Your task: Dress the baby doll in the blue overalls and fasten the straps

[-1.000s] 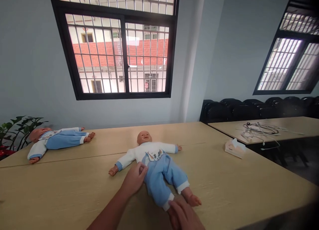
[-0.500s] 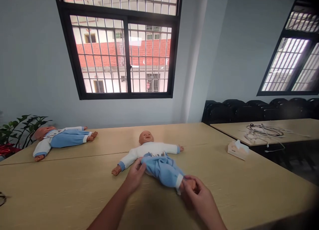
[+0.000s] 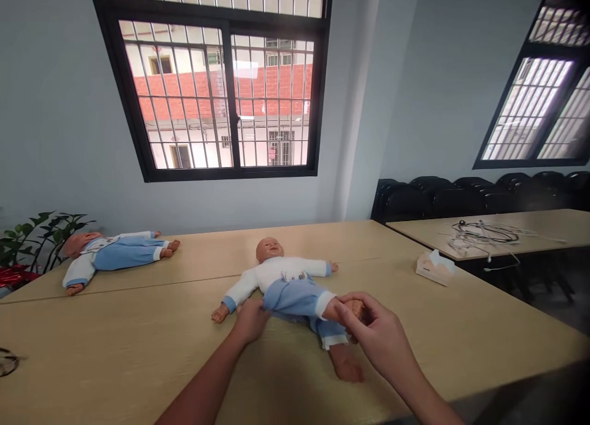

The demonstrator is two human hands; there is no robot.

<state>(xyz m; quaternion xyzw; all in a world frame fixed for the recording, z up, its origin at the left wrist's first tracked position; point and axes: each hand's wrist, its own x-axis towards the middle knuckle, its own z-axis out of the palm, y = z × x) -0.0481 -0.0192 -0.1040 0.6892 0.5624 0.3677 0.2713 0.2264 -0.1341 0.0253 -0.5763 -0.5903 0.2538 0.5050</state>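
Head view: baby doll (image 3: 281, 276) on its back near the middle of the table (image 3: 483, 339), head toward the window. Left hand (image 3: 251, 319) pinching the waistband of the blue trousers (image 3: 295, 297) at the doll's hip, grip closed on the cloth. Right hand (image 3: 380, 336) clenched around one doll foot (image 3: 356, 307), that leg lifted; other leg flat on the table. Second doll (image 3: 115, 255) far left, beside a plant (image 3: 41, 237). Tissue box (image 3: 434, 268) at the right edge, a tissue sticking out of it. Cables (image 3: 483, 234) on the neighbouring table.
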